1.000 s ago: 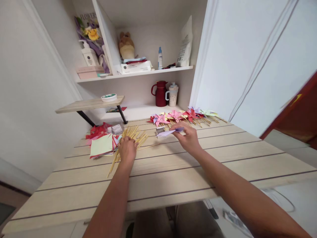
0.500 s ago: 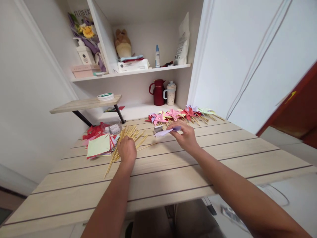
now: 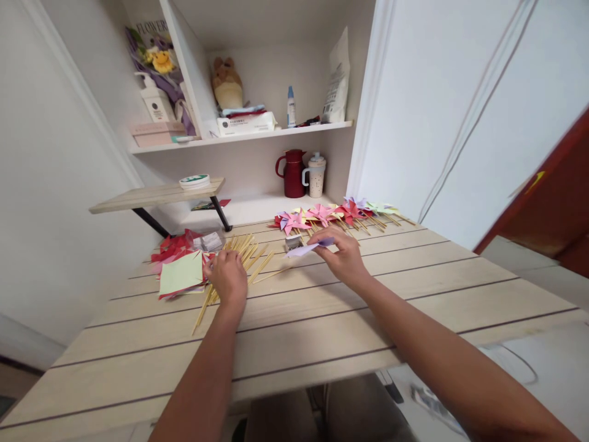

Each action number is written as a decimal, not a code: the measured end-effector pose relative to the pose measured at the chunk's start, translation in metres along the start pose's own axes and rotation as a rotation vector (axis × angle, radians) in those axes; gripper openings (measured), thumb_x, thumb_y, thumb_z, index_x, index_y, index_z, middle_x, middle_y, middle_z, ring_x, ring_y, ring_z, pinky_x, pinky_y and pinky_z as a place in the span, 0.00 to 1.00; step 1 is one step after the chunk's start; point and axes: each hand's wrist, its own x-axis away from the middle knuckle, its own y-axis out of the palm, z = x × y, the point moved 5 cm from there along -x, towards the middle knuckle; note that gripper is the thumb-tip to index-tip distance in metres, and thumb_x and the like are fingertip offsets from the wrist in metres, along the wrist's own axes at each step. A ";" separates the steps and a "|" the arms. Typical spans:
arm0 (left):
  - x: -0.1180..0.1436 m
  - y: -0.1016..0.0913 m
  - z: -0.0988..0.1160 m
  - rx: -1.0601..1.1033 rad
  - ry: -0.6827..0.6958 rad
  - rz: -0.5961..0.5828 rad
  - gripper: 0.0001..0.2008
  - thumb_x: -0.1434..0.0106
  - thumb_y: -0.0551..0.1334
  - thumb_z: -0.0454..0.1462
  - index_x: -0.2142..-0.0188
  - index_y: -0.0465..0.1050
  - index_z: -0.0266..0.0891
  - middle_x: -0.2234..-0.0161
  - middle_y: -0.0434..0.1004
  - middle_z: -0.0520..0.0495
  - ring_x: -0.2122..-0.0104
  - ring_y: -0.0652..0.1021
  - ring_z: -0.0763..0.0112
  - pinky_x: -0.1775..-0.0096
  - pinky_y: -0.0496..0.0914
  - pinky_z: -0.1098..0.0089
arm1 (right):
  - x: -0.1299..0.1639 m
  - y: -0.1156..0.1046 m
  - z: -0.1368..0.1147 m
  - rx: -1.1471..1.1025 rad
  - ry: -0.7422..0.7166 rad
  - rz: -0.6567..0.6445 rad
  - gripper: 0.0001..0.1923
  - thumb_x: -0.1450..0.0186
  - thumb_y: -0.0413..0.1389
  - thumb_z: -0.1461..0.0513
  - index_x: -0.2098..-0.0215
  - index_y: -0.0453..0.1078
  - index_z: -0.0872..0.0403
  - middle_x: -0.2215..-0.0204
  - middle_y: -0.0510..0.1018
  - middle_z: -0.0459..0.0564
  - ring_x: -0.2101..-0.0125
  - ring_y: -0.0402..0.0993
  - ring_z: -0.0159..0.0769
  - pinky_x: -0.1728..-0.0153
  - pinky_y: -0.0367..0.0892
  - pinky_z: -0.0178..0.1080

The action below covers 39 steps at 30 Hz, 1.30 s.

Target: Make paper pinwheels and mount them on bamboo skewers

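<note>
While the right hand (image 3: 343, 253) pinches a purple paper (image 3: 304, 250) between thumb and fingers, right of the stick pile (image 3: 248, 252) and seemingly raised off the table (image 3: 299, 331), the left hand (image 3: 230, 277) lies over the pile itself, fingers bent down; whether they grip any stick, cannot tell. Paper stack (image 3: 180, 276) just left of the pile, its edge near the left fingertips. Likely trouble: sticks lie crossed, so a pull on one could drag or scatter its neighbours. A sideways sweep could shift the stacked sheets. Purple paper looks thin; too hard a pinch might crease it, too slack might drop it. Small box (image 3: 294, 242), right of the pile, could be knocked.
</note>
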 end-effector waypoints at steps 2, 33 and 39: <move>0.000 -0.007 0.013 0.095 0.057 0.019 0.11 0.31 0.54 0.35 0.61 0.76 0.39 0.59 0.79 0.39 0.55 0.76 0.56 0.47 0.63 0.53 | 0.000 0.001 -0.003 -0.026 0.003 0.001 0.03 0.35 0.62 0.64 0.66 0.76 0.49 0.68 0.82 0.48 0.65 0.77 0.41 0.61 0.69 0.45; 0.025 -0.011 0.070 1.279 -0.244 -0.220 0.22 0.30 0.57 0.50 0.49 0.76 0.36 0.77 0.68 0.55 0.82 0.63 0.79 0.78 0.60 0.75 | -0.001 0.004 -0.012 -0.181 0.084 -0.033 0.02 0.34 0.62 0.64 0.66 0.76 0.50 0.68 0.82 0.49 0.64 0.77 0.40 0.59 0.71 0.45; 0.024 -0.012 0.068 1.287 -0.264 -0.216 0.24 0.31 0.58 0.51 0.47 0.75 0.36 0.77 0.67 0.55 0.82 0.62 0.79 0.79 0.58 0.75 | -0.001 0.004 -0.013 -0.188 0.089 -0.018 0.02 0.35 0.62 0.64 0.65 0.76 0.50 0.68 0.81 0.49 0.65 0.77 0.39 0.60 0.71 0.44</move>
